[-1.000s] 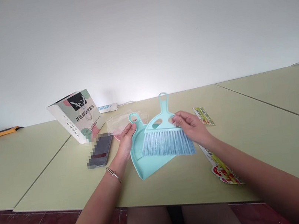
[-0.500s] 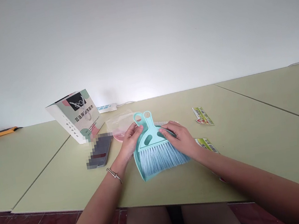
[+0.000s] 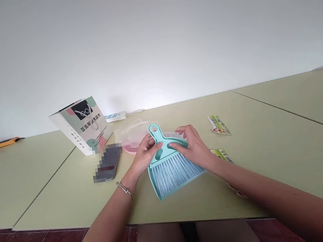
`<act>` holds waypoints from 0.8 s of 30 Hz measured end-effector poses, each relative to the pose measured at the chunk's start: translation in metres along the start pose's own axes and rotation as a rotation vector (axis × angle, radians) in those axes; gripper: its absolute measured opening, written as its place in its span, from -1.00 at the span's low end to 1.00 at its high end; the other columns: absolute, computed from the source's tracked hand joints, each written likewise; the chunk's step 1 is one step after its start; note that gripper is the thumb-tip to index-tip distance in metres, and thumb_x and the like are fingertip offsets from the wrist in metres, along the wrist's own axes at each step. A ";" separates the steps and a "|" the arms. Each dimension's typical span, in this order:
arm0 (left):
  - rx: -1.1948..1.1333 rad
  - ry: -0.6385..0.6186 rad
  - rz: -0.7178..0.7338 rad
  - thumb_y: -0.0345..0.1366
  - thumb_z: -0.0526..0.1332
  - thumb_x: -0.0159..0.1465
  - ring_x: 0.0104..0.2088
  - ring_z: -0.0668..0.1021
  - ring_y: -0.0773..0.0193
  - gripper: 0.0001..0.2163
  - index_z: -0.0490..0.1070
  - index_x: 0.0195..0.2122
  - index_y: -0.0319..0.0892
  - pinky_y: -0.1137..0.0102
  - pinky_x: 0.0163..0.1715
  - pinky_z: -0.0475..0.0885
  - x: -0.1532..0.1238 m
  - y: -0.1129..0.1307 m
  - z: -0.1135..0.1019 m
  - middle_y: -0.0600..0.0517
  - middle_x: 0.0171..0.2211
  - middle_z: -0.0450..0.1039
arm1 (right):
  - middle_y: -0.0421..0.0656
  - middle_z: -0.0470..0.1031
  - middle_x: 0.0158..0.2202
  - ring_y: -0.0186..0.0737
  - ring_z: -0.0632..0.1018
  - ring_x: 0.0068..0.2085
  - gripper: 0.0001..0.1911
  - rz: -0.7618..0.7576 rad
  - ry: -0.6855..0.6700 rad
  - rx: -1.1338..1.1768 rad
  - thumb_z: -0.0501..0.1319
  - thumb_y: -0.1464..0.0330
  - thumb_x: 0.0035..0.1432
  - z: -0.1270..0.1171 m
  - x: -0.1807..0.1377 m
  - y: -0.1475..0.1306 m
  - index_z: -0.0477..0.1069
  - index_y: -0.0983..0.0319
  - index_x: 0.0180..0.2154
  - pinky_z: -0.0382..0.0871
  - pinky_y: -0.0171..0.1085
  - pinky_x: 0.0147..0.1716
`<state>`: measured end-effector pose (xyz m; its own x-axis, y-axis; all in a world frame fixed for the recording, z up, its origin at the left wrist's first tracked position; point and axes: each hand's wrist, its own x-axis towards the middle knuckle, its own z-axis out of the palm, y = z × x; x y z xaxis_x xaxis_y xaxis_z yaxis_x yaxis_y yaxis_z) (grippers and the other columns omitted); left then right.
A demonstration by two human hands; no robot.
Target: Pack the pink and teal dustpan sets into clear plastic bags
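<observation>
Far L: orange item w/ black strap, on table nr wall. Next: paper bag, standing, glasses logo & rope handle on front. Phone (part pixelated), flat, just in front of bag. Power strip, white & blue, by wall. Clear plastic bag, R of phone, w/ pink item at near edge. Left hand: grasping dustpan & brush below handles, thumb on front; bracelet at wrist. Dustpan, mint green, qty 1, btwn both hands over table, tilted. Brush, nested in dustpan, blue-grey bristles downward. Right hand: clasping R side of same pair, thumb on brush. Far R: upper card, printed; lower card, partly hidden by arm.
</observation>
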<state>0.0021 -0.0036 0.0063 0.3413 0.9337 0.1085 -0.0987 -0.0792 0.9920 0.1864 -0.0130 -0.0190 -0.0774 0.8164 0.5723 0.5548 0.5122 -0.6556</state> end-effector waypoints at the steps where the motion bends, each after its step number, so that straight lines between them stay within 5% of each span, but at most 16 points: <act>1: 0.004 0.002 -0.001 -0.19 0.34 0.04 -0.41 0.51 0.35 -0.57 0.30 -0.08 -0.16 0.47 -0.44 0.37 0.000 0.000 0.000 0.04 -0.29 0.49 | -0.05 0.34 -0.09 -0.05 0.39 -0.07 -0.63 0.053 -0.061 0.029 0.18 0.13 0.09 -0.002 0.001 0.001 0.24 0.17 -0.12 0.30 -0.09 -0.14; 6: 0.011 0.007 -0.020 -0.19 0.33 0.03 -0.50 0.47 0.40 -0.61 0.33 -0.14 -0.17 0.49 -0.49 0.33 0.000 -0.001 0.000 0.08 -0.37 0.48 | -0.19 0.43 -0.27 -0.17 0.46 -0.23 -0.65 0.263 -0.425 0.231 0.07 0.03 0.14 -0.008 0.006 0.002 0.32 0.14 -0.22 0.31 -0.19 -0.24; 18: -0.002 0.015 0.032 -0.21 0.34 0.01 -0.55 0.45 0.42 -0.66 0.32 -0.22 -0.18 0.51 -0.55 0.30 -0.003 0.006 0.005 0.15 -0.48 0.42 | -0.23 0.40 -0.39 -0.21 0.43 -0.30 -0.65 0.209 -0.351 0.261 0.08 0.03 0.11 -0.009 0.006 -0.007 0.37 0.16 -0.33 0.28 -0.25 -0.29; 24: -0.030 0.048 0.012 -0.22 0.35 0.01 -0.50 0.50 0.38 -0.65 0.33 -0.20 -0.17 0.49 -0.51 0.35 -0.001 0.002 0.002 0.12 -0.43 0.45 | -0.09 0.49 -0.21 -0.13 0.49 -0.21 -0.51 0.355 -0.420 0.141 0.02 -0.03 0.10 -0.039 0.025 0.020 0.36 0.18 -0.13 0.34 -0.16 -0.23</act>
<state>0.0034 -0.0055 0.0081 0.2945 0.9485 0.1166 -0.1304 -0.0810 0.9881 0.2282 0.0072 0.0009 -0.2455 0.9662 0.0787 0.4927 0.1943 -0.8482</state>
